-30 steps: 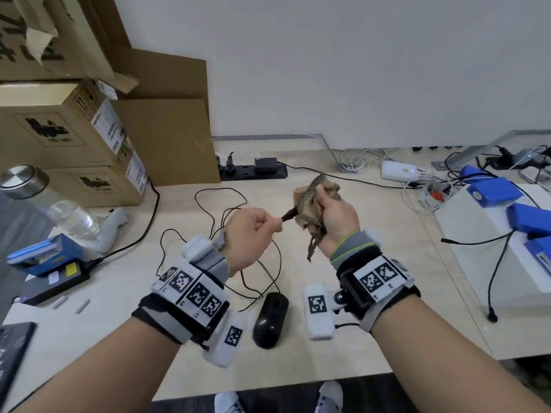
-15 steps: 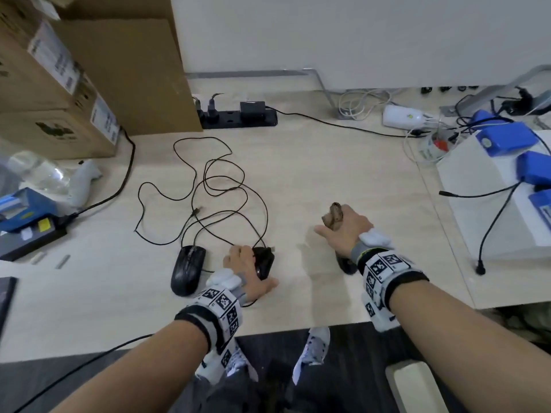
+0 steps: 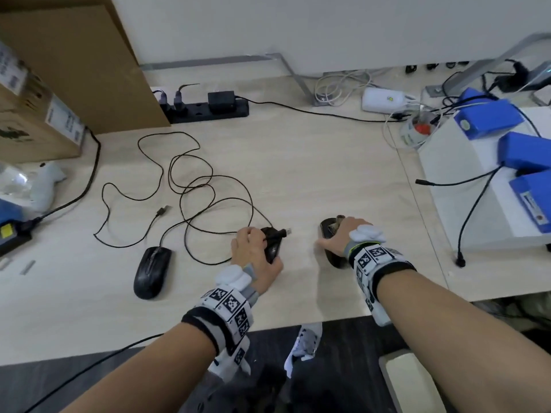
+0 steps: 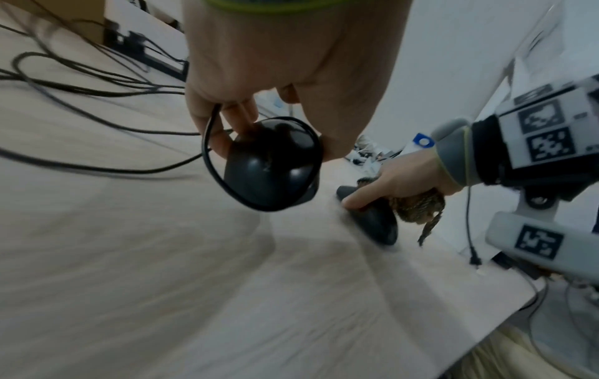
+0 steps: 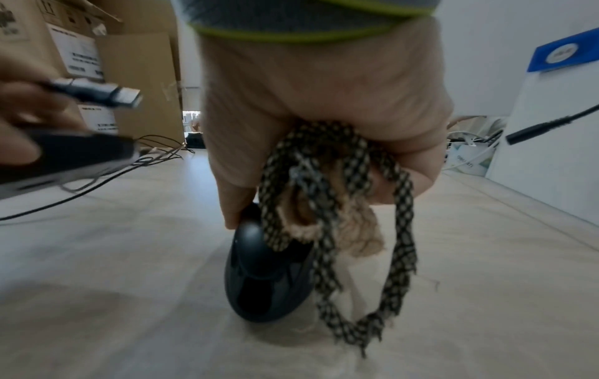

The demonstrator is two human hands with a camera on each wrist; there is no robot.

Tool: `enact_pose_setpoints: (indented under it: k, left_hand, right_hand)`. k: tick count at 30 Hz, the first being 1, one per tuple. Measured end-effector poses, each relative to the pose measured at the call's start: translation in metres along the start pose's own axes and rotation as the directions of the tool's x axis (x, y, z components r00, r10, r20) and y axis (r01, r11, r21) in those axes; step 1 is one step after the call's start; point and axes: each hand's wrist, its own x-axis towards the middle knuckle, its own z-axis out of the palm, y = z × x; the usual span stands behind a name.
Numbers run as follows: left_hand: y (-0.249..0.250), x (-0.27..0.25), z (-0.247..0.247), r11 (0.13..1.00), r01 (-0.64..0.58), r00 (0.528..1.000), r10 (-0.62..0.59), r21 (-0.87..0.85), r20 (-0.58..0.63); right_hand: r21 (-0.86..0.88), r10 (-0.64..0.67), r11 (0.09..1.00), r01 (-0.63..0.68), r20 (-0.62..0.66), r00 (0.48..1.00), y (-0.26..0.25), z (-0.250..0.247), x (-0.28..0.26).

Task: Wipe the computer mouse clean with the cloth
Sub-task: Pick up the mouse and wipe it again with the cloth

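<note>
L hand (image 3: 256, 257) clamped on black mouse (image 4: 272, 164) w/ cable looped round it. R hand (image 3: 343, 236) balling checked cloth (image 5: 330, 195), thumb on 2nd mouse (image 5: 262, 277) on desk (image 3: 298, 174). Farther back: power strip (image 3: 205, 110).

My hands have come down from holding the plug and cloth (image 3: 334, 227) up. My left hand (image 3: 256, 254) now grips one mouse (image 3: 272, 248) with its plug near the desk's front edge, and my right hand (image 3: 343, 236) grips another.

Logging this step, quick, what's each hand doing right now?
Left hand: grips a black mouse and its cable.
Right hand: holds the bunched cloth, thumb on another mouse.
</note>
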Motion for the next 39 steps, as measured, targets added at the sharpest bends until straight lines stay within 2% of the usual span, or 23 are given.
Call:
enact_pose_setpoints:
  k: [3, 5, 9, 11, 14, 17, 21, 24, 26, 29, 31, 33, 35, 37, 39]
  left_hand:
    - [0.039, 0.010, 0.012, 0.993, -0.079, 0.997, 0.080, -0.092, -0.001]
    - [0.063, 0.015, 0.024, 0.984, -0.115, 0.993, 0.119, -0.138, 0.021]
    - [0.090, 0.026, 0.037, 0.973, -0.130, 0.988, 0.144, -0.190, 0.063]
    - [0.103, 0.036, 0.043, 0.972, -0.130, 0.988, 0.144, -0.197, 0.059]
    - [0.112, 0.054, 0.046, 0.989, -0.008, 0.999, 0.016, -0.150, 0.052]
    - [0.106, 0.068, 0.046, 0.984, 0.176, 0.973, -0.174, -0.004, 0.153]
    - [0.085, 0.073, 0.042, 0.983, 0.177, 0.962, -0.182, 0.042, 0.201]
    - [0.057, 0.075, 0.023, 0.982, 0.188, 0.963, -0.182, -0.012, 0.201]
    - [0.030, 0.075, 0.002, 0.971, 0.222, 0.965, -0.206, -0.090, 0.163]
    - [-0.017, 0.068, -0.037, 0.943, 0.264, 0.964, -0.250, -0.203, 0.092]
    - [-0.054, 0.057, -0.068, 0.927, 0.286, 0.958, -0.285, -0.243, 0.042]
    - [-0.084, 0.045, -0.091, 0.914, 0.307, 0.947, -0.322, -0.265, -0.015]
    - [-0.118, 0.030, -0.113, 0.902, 0.329, 0.924, -0.368, -0.280, -0.102]
    - [-0.152, 0.014, -0.132, 0.894, 0.357, 0.898, -0.408, -0.272, -0.164]
    - [-0.175, 0.003, -0.138, 0.878, 0.402, 0.882, -0.448, -0.260, -0.149]
  right_hand:
    - [0.043, 0.008, 0.999, -0.008, -0.003, 1.000, 0.019, -0.008, -0.003]
    - [0.176, 0.003, 0.984, 0.003, -0.033, 0.999, 0.030, -0.012, -0.001]
    - [0.511, -0.041, 0.855, 0.088, -0.103, 0.994, 0.035, -0.019, 0.001]
    - [0.589, -0.035, 0.803, 0.093, -0.110, 0.993, 0.036, -0.022, 0.001]
    - [0.582, -0.036, 0.807, 0.104, -0.128, 0.991, 0.035, -0.020, 0.001]
    - [0.569, 0.017, 0.820, 0.063, -0.133, 0.991, 0.037, -0.017, 0.005]
    - [0.639, 0.098, 0.769, 0.004, -0.124, 0.987, 0.034, -0.023, 0.004]
    - [0.696, 0.099, 0.718, 0.012, -0.120, 0.988, 0.022, -0.029, 0.002]
    - [0.798, 0.045, 0.599, 0.072, -0.123, 0.991, 0.008, -0.033, 0.001]
    - [0.933, -0.065, 0.344, 0.106, -0.089, 0.994, -0.017, -0.036, -0.008]
    - [0.990, -0.162, 0.124, 0.068, -0.047, 0.986, -0.044, -0.036, -0.018]
    - [0.997, -0.262, -0.071, -0.044, 0.024, 0.965, -0.066, -0.036, -0.027]
    - [0.970, -0.273, -0.157, -0.187, 0.139, 0.952, -0.097, -0.034, -0.040]
    - [0.937, -0.286, -0.176, -0.302, 0.245, 0.926, -0.131, -0.028, -0.054]
    - [0.890, -0.349, -0.234, -0.391, 0.298, 0.888, -0.155, -0.024, -0.066]
